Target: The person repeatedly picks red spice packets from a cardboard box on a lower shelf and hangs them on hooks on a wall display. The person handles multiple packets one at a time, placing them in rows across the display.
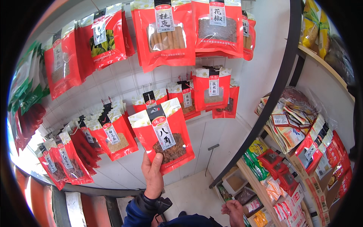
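My left hand (152, 173) pinches the lower left edge of a red spice packet of star anise (170, 142), its thumb on the front. The packet faces me, a little tilted, in front of the lower row of packets hung on a wire grid rack. Behind its top edge hangs another red packet (136, 107). A packet of pale seeds (117, 142) hangs to its left and a cumin packet (213, 96) to its upper right. At the lower right, my right hand (234, 211) is beside the wooden shelves with its fingers curled; whether it holds anything is not clear.
Large packets of cinnamon bark (167, 37) and Sichuan pepper (217, 29) hang in the upper row. A black metal post (272, 99) separates the rack from wooden shelves with bagged goods (289, 178) at right. A thin hooked rod (211, 153) leans against the wall above the tiled floor.
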Demonstrator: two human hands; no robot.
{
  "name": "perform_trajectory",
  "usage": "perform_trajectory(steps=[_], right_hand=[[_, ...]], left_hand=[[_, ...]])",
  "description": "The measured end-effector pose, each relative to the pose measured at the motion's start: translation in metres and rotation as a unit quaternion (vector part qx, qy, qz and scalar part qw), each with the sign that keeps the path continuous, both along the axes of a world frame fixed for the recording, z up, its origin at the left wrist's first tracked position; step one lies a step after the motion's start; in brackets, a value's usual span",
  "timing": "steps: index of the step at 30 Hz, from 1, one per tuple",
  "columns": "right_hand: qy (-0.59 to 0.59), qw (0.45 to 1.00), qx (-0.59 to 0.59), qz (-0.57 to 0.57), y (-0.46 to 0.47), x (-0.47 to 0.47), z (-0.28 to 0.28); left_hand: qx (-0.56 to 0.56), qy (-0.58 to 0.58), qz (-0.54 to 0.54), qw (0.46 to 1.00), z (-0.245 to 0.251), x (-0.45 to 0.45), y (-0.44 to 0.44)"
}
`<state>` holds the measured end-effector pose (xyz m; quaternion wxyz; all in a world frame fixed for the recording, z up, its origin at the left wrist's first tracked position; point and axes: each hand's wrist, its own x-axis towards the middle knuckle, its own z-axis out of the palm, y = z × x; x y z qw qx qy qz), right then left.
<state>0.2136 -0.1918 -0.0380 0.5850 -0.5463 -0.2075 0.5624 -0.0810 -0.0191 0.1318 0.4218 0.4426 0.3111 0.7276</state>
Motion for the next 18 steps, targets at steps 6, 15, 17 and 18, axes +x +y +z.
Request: perform_trajectory(steps=[6, 15, 17, 18], right_hand=[[0.006, 1.0, -0.008, -0.012, 0.006, -0.008, -0.008], [0.023, 0.999, -0.021, -0.027, 0.01, -0.016, -0.019], [0.024, 0.999, -0.025, -0.028, 0.013, -0.017, -0.019], [0.022, 0.999, -0.027, -0.028, 0.014, -0.018, -0.019]], left_hand=[[0.005, -0.063, -0.006, 0.998, 0.017, 0.003, 0.022], [-0.005, -0.072, -0.015, 0.997, 0.003, -0.001, 0.032], [-0.009, -0.073, -0.002, 0.997, 0.0, 0.0, 0.034], [-0.012, -0.074, 0.005, 0.997, -0.002, -0.001, 0.034]])
